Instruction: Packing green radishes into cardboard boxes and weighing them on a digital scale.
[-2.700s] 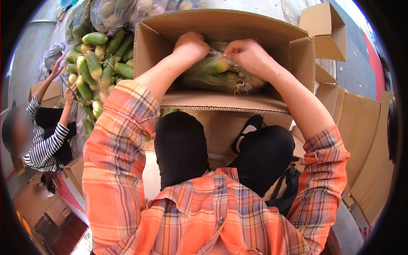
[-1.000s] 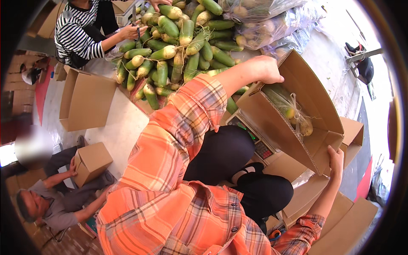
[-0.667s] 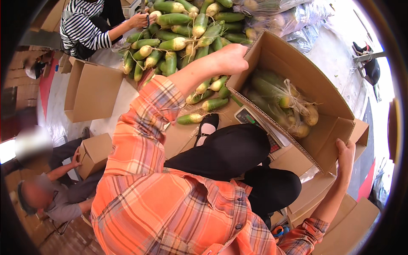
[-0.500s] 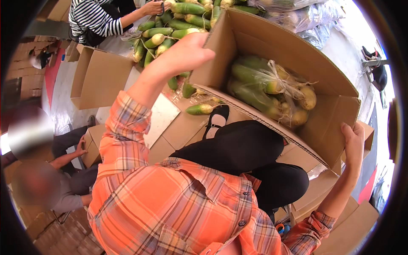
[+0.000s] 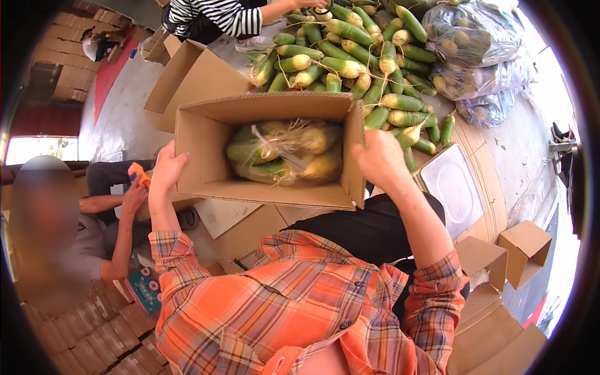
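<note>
An open cardboard box (image 5: 262, 192) hangs in front of my body, gripped at both ends. My left hand (image 5: 167, 167) is closed on its left end. My right hand (image 5: 381, 157) is closed on the right end, with the thumb at the rim. On the bottom of the box lies a knotted clear plastic bag of green radishes (image 5: 281, 153), their pale ends toward the right. My fingertips on the far sides of the cardboard are partly hidden.
Loose green radishes (image 5: 350, 53) form a heap beyond the box; filled plastic bags (image 5: 478, 37) are stacked right of it. A striped-sleeved person (image 5: 219, 15) works there. At left, a seated co-worker (image 5: 119, 219) holds an orange object (image 5: 139, 174). Another open box (image 5: 194, 81) stands behind mine.
My hands have swung the box leftward and turned it from slanting to nearly level. The radish bag moved with it. At left, the co-worker's hand now holds up an orange object.
</note>
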The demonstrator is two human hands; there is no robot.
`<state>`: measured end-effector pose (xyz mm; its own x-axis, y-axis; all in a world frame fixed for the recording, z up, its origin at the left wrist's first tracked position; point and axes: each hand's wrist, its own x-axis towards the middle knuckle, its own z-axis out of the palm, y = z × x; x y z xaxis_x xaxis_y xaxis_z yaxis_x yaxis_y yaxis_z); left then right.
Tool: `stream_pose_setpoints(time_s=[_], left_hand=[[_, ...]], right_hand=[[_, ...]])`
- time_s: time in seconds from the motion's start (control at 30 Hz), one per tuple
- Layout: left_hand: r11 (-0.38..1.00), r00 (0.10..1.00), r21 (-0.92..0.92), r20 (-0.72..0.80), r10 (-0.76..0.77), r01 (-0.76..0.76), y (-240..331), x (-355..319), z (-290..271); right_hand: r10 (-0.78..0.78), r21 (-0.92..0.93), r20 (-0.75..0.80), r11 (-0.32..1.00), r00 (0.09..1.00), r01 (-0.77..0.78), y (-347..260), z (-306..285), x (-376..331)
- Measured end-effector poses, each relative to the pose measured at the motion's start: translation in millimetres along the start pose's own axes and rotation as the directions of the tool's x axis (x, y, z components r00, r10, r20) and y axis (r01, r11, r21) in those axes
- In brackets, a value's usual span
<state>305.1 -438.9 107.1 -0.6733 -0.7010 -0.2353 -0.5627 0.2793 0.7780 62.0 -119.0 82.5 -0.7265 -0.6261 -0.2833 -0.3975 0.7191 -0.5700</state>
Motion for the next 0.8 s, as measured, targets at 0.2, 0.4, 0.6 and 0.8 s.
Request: stream_pose_setpoints(time_s=[0.2, 0.4, 0.6, 0.8], left_hand=[[0.949, 0.998, 0.309, -0.017, -0.062, 0.064, -74, 13, -47], [0.883, 0.996, 0.466, 0.027, -0.087, 0.064, -128, 26, -62], [0.896, 0.995, 0.441, 0.053, -0.084, 0.052, -161, 49, -64], [0.778, 0.988, 0.614, 0.145, 0.051, -0.131, -130, 110, -60]], right_hand=[[0.004, 0.118, 0.109, 0.993, 0.994, -0.017, -34, 111, 10], [0.041, 0.145, 0.180, 0.987, 0.983, -0.068, -42, 162, -5], [0.069, 0.142, 0.223, 0.985, 0.972, -0.102, -55, 168, -14], [0.006, 0.392, 0.261, 0.913, 0.965, -0.111, -62, 194, -33]])
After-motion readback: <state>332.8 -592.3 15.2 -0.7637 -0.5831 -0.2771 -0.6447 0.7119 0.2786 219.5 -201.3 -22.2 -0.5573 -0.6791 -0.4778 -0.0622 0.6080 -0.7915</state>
